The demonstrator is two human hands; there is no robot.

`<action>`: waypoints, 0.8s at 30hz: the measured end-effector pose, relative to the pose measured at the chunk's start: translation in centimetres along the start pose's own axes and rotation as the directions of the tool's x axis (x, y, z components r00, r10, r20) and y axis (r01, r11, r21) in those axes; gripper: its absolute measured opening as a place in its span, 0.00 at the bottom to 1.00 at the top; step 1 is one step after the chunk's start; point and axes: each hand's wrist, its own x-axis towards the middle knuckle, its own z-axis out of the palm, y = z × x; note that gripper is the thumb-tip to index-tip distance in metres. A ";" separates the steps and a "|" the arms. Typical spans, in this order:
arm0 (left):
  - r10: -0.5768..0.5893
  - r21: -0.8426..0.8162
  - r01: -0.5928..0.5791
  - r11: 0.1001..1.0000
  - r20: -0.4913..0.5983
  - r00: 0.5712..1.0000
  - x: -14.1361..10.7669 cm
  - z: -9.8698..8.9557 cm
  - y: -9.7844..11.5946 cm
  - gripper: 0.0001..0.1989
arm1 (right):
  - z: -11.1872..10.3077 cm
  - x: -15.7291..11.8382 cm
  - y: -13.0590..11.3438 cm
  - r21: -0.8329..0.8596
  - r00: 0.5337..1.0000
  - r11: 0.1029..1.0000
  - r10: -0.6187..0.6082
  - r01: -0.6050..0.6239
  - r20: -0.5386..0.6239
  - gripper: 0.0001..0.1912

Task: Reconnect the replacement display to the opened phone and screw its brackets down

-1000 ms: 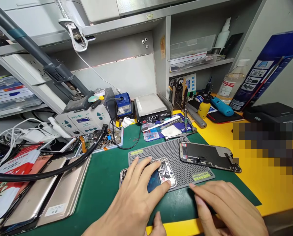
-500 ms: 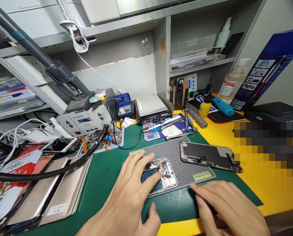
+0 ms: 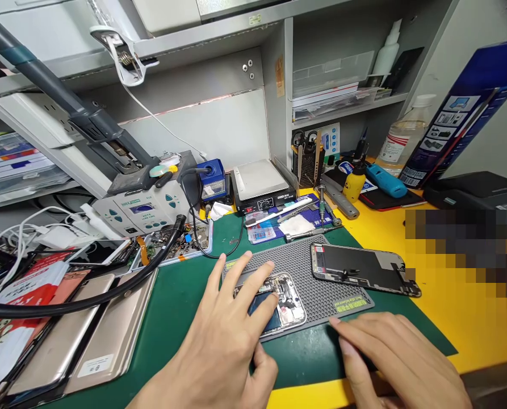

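My left hand (image 3: 231, 321) lies over an opened phone (image 3: 294, 300), its fingers spread. One fingertip appears to touch the phone's inner parts; the thumb is bent near the front edge of the mat. The phone's board and dark battery area show partly between the fingers, and its left side is hidden. A grey honeycomb pad (image 3: 317, 287) supports the phone. On the pad's right part lies a detached phone screen (image 3: 359, 270), dark back up. My right hand (image 3: 400, 358) rests at the table's front edge, fingers curled and close to the thumb; whatever they may hold is hidden.
A green mat (image 3: 185, 318) covers the yellow table. Behind stand a small heating plate (image 3: 262, 184), screwdrivers (image 3: 321, 207) and a hot-air station (image 3: 145, 210). Its black hose (image 3: 108, 304) crosses the left side, above stacked phone or tablet covers (image 3: 112, 332). A parts tray (image 3: 193, 241) sits behind.
My left hand's fingers have spread slightly and its thumb has bent inward. The right hand stays nearly still. The whole view has shifted a little.
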 end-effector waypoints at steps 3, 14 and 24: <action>-0.003 -0.014 0.003 1.000 -0.019 1.000 0.1 0.0 -0.2 0.31 | -0.1 0.1 0.0 0.002 1.000 1.000 -0.003 0.003 -0.005 0.11; 0.006 0.006 -0.006 1.000 -0.007 1.000 0.6 -0.2 -0.1 0.26 | -0.1 -0.4 0.1 -0.018 1.000 1.000 0.011 -0.011 0.001 0.12; 0.002 -0.011 -0.002 1.000 -0.012 1.000 0.7 -0.5 -0.3 0.25 | -0.1 -0.1 0.0 0.007 1.000 1.000 0.008 -0.008 -0.003 0.12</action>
